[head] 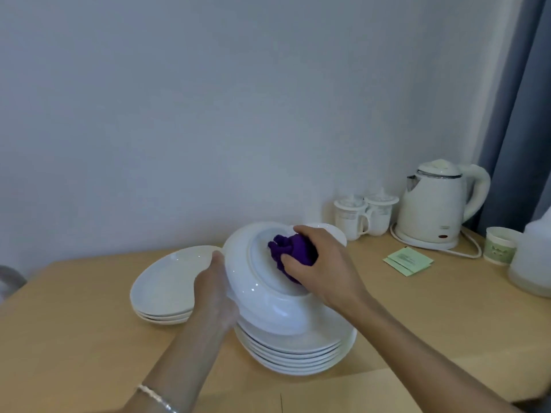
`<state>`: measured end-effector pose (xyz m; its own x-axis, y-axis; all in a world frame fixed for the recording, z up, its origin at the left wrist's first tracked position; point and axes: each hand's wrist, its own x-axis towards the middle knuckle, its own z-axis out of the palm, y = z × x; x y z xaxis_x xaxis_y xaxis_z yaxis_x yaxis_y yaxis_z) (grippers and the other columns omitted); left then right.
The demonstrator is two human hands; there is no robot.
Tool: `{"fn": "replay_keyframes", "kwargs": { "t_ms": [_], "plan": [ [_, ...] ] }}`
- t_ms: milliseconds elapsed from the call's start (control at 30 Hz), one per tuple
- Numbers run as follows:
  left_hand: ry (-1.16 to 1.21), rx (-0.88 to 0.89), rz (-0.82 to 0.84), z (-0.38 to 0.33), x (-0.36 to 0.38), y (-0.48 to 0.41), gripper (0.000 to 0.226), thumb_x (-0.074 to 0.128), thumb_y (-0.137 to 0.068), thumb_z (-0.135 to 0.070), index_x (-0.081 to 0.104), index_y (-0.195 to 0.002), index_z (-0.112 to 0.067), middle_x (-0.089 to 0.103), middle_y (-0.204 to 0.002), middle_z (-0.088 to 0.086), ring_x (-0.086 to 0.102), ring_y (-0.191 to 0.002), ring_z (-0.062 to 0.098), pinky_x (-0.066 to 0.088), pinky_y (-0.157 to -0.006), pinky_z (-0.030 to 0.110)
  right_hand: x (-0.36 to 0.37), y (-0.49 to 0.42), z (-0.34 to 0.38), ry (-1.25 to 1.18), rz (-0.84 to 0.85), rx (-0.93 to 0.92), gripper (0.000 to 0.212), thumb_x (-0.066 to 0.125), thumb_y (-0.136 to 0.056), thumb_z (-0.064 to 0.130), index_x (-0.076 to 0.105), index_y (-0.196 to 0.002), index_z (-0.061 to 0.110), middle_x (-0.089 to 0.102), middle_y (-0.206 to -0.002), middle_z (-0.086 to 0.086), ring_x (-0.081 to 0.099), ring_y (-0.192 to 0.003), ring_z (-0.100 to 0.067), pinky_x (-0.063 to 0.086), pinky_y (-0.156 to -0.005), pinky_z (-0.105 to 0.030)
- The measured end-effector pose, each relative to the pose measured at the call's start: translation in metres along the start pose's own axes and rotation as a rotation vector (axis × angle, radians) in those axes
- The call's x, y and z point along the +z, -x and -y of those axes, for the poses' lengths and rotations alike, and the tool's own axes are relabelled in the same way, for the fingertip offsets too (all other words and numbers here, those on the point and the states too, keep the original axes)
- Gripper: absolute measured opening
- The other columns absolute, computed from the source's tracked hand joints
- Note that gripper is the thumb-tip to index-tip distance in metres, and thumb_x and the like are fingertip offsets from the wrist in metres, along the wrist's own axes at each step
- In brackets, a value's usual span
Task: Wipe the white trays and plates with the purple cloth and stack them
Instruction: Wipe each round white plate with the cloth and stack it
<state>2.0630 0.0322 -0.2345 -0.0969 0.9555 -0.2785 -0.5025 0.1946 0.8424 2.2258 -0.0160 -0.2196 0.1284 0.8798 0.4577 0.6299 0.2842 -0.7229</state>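
Left hand (213, 293), silver bracelet (158, 397) on its wrist, grips the left rim of a tilted round white ceramic plate (244, 275), underside up; right hand (316, 263) clamps a bunched purple cloth (293, 248) against that base. Directly under the grip: tall stack of white plates (298, 350) on the pale wooden table (74, 323). Left of the grip, shorter stack (167, 287); far right, white electric kettle (432, 204).

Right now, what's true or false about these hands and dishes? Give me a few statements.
1. The right hand presses the purple cloth on the tilted plate, on its underside. True.
2. The left hand hangs idle. False: it holds the tilted plate's rim.
3. The kettle stands left of the plates. False: it stands far right, beside two lidded mugs.
4. A left stack and a near stack of plates sit on the table. True.
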Motion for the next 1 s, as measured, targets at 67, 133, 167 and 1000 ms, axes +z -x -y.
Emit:
{"fn": "replay_keyframes", "kwargs": {
  "t_ms": [67, 133, 167, 1000],
  "plan": [
    [-0.023, 0.007, -0.007, 0.001, -0.001, -0.005, 0.028, 0.047, -0.1, -0.03, 0.06, -0.092, -0.006, 0.067, -0.097, 0.013, 0.063, -0.084, 0.029, 0.051, -0.082, 0.04, 0.016, -0.001, -0.011, 0.033, 0.054, -0.021, 0.052, 0.067, -0.08, 0.042, 0.052, -0.128, 0.031, 0.05, -0.12, 0.019, 0.046, -0.114, -0.006, 0.039, -0.102, -0.031],
    [-0.082, 0.053, 0.009, 0.0, -0.004, -0.005, 0.028, 0.045, -0.1, -0.027, 0.06, -0.093, -0.004, 0.065, -0.093, 0.011, 0.061, -0.083, 0.026, 0.047, -0.076, 0.034, 0.024, -0.001, -0.017, 0.053, 0.074, -0.037, 0.052, 0.064, -0.08, 0.048, 0.051, -0.128, 0.035, 0.046, -0.124, 0.017, 0.04, -0.117, -0.005, 0.035, -0.104, -0.028],
    [-0.176, 0.115, 0.02, 0.0, -0.007, -0.005, 0.023, 0.045, -0.1, -0.026, 0.06, -0.1, -0.009, 0.062, -0.096, 0.008, 0.057, -0.088, 0.022, 0.044, -0.076, 0.033, 0.026, -0.001, -0.018, 0.058, 0.083, -0.046, 0.052, 0.065, -0.08, 0.049, 0.049, -0.128, 0.036, 0.044, -0.124, 0.017, 0.037, -0.118, -0.005, 0.033, -0.104, -0.026],
    [-1.242, 0.636, 0.313, 0.022, -0.041, 0.009, 0.142, 0.077, -0.037, -0.064, -0.007, -0.148, -0.035, -0.002, -0.151, -0.023, 0.006, -0.143, 0.004, 0.032, -0.112, 0.033, 0.051, -0.019, 0.002, 0.014, 0.089, -0.178, 0.054, 0.065, -0.084, 0.035, 0.046, -0.133, 0.027, 0.049, -0.128, 0.014, 0.043, -0.119, -0.002, 0.034, -0.099, -0.018]
  ]
}}
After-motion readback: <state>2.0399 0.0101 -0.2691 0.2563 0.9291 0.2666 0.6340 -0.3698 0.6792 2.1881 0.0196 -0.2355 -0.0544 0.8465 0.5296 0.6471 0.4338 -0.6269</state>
